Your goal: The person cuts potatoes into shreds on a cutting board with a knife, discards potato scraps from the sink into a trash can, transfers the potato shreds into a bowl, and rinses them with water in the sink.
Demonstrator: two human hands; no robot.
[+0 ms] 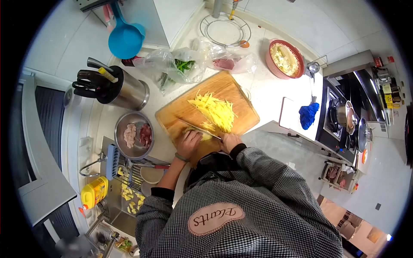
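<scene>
A wooden cutting board [170,115] lies on the counter in front of me, with a heap of yellow potato shreds [215,108] on it. My right hand [231,142] grips the handle of a kitchen knife [198,128] at the board's near edge. The blade points up and left, between the heap and my left hand [189,144]. Curled fingers of that left hand press on a pale yellow piece of potato [205,136], partly covered by the hand. Whether the blade touches the potato I cannot tell.
Left of the board are a steel bowl [121,148] with raw meat and a knife block [129,91]. Behind it lie plastic bags [161,64] with greens and meat. A red basket [274,69] and a blue cloth [308,115] are rightward. Peelings lie in the sink [124,221].
</scene>
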